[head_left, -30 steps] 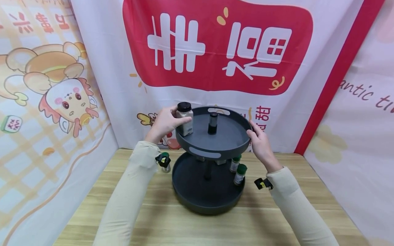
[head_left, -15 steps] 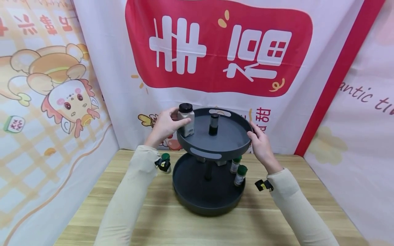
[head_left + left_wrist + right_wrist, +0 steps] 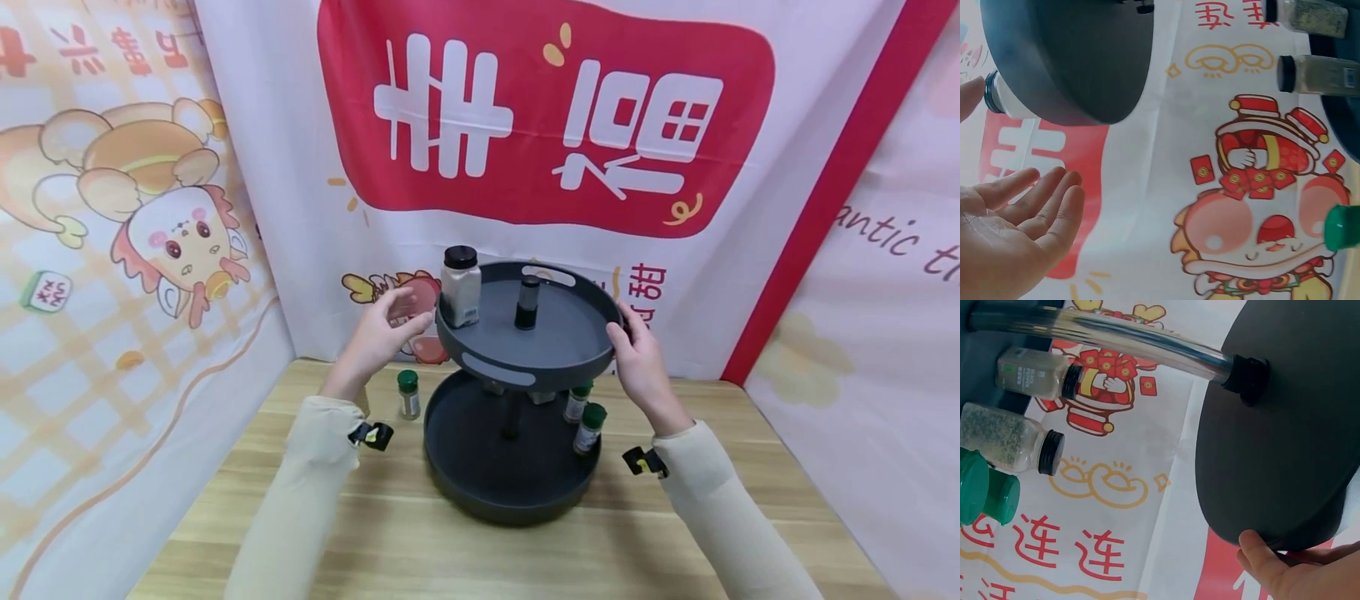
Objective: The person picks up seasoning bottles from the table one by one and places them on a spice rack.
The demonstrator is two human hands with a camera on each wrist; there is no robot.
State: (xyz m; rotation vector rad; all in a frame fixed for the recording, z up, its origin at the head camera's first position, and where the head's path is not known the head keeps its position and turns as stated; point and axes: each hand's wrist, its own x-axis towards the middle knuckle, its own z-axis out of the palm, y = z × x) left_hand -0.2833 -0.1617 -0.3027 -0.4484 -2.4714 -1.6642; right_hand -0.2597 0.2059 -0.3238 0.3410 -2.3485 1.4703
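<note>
Facing our table (image 3: 420, 558), two-tier stand (image 3: 502, 475) toward its far edge, our right hand (image 3: 642, 367) grasping the upper tray (image 3: 566, 333) by its right edge, our left hand (image 3: 372, 340) loose, near the black-capped jar (image 3: 462, 293) upright at that tray's left edge, green-capped bottle (image 3: 408, 402) left of the stand.

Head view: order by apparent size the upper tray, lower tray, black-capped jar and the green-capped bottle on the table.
1. Upper tray and lower tray: too alike to rank.
2. Black-capped jar.
3. Green-capped bottle.
</note>
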